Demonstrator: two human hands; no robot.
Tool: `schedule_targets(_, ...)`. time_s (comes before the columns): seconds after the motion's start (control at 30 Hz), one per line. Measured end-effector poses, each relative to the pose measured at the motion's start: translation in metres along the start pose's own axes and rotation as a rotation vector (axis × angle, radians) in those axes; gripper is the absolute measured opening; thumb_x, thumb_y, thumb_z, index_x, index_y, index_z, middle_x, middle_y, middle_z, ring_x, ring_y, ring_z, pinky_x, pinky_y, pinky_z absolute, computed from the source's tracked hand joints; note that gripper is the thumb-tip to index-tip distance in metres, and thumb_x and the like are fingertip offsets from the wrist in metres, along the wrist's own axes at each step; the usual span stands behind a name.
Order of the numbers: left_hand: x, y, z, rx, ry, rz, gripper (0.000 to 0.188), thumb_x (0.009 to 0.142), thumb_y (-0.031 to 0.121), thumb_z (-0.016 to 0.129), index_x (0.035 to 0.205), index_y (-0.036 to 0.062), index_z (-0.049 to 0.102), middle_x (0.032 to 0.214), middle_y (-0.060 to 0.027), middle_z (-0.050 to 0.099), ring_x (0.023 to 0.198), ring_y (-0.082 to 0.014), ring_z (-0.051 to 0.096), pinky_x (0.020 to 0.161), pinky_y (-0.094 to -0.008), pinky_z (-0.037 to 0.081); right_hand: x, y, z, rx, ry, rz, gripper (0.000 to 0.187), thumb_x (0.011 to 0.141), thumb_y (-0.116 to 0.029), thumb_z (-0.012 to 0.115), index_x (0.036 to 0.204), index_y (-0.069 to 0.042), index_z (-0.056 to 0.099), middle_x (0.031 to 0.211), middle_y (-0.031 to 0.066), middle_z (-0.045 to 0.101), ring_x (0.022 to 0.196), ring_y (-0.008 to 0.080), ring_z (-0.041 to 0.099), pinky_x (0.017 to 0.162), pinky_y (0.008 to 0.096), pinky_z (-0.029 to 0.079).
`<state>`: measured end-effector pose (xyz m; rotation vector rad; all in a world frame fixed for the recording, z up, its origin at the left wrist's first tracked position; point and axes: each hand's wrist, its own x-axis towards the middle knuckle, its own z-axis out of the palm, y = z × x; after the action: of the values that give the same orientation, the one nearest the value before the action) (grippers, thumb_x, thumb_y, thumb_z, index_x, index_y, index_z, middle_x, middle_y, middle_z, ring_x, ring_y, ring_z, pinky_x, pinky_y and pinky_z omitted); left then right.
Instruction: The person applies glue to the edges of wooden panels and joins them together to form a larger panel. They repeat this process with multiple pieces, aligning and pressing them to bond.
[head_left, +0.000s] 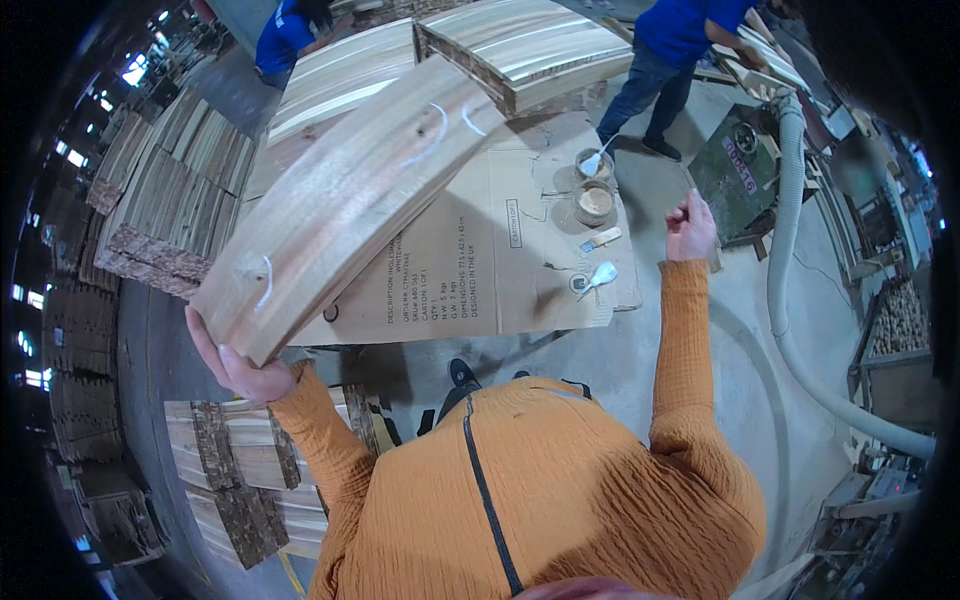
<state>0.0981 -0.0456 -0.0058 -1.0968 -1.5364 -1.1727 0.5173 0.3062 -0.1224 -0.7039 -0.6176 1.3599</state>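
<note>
My left hand [245,370] grips the near end of a long wooden board [350,190], which slants up and away to the right. White curved marks show on the board's face. Its far end overlaps a stack of boards [540,40] on the table. My right hand [692,228] is raised off the table's right side, fingers curled in; whatever they may hold is too small to tell. Nearest to it on the cardboard sheet [450,270] are two round tubs [594,203] of tan paste, a white spatula [600,277] and a small wooden-handled scraper [603,239].
Wood stacks stand at the left [170,200] and on the floor near my left elbow [245,470]. Two people in blue shirts [685,25] work beyond the table. A green machine [738,170] and a thick grey hose [790,250] lie to the right.
</note>
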Motion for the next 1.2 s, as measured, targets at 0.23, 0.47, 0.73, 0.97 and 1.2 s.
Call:
schedule_targets(0.23, 0.023, -0.034, 0.012, -0.072, 0.002, 0.066, 0.050, 0.097, 0.022, 0.021, 0.124, -0.0145, 0.043, 0.128, -0.0298, 0.047, 0.113, -0.0378, 0.053, 0.092, -0.0445, 0.049, 0.013, 0.059, 0.016, -1.119, -0.211, -0.334, 0.029, 0.091, -0.030, 0.058, 0.077, -0.005, 0.054, 0.051, 0.0064, 0.049, 0.047, 0.0185, 0.052, 0.051, 0.0312, 0.044)
schedule_targets(0.47, 0.042, -0.053, 0.028, -0.453, 0.049, -0.363, 0.059, 0.086, 0.028, 0.035, 0.131, -0.0089, 0.042, 0.135, -0.0206, 0.044, 0.127, -0.0294, 0.039, 0.108, -0.0384, 0.027, 0.037, 0.086, 0.043, -2.180, -0.478, -0.049, 0.032, 0.074, -0.036, 0.067, 0.101, -0.018, 0.069, 0.113, 0.0102, 0.057, 0.111, 0.0290, 0.052, 0.094, 0.0415, 0.044)
schedule_targets(0.73, 0.051, -0.052, 0.036, -0.572, 0.071, -0.524, 0.059, 0.085, 0.026, 0.035, 0.134, -0.0073, 0.039, 0.136, -0.0181, 0.043, 0.127, -0.0251, 0.039, 0.107, -0.0343, 0.027, 0.041, 0.095, 0.058, -2.449, -0.530, 0.004, 0.031, 0.078, -0.025, 0.064, 0.108, -0.015, 0.064, 0.121, 0.0049, 0.056, 0.117, 0.0234, 0.050, 0.093, 0.0443, 0.041)
schedule_targets(0.97, 0.053, -0.050, 0.034, -0.472, 0.091, -0.471, 0.055, 0.086, 0.022, 0.033, 0.130, -0.0080, 0.044, 0.133, -0.0169, 0.046, 0.125, -0.0251, 0.041, 0.106, -0.0337, 0.027, 0.037, 0.092, 0.056, -2.391, -0.564, -0.069, 0.025, 0.084, -0.019, 0.056, 0.107, -0.012, 0.064, 0.119, 0.0059, 0.057, 0.114, 0.0235, 0.052, 0.091, 0.0454, 0.041)
schedule_targets(1.2, 0.047, -0.044, 0.035, -0.593, 0.114, -0.477, 0.057, 0.084, 0.023, 0.034, 0.130, -0.0093, 0.043, 0.131, -0.0183, 0.047, 0.121, -0.0253, 0.044, 0.104, -0.0348, 0.031, 0.065, 0.079, 0.093, -1.348, -0.774, -0.220, 0.023, 0.076, -0.019, 0.066, 0.073, 0.004, 0.060, 0.062, 0.0067, 0.059, 0.057, 0.0159, 0.054, 0.054, 0.0317, 0.042)
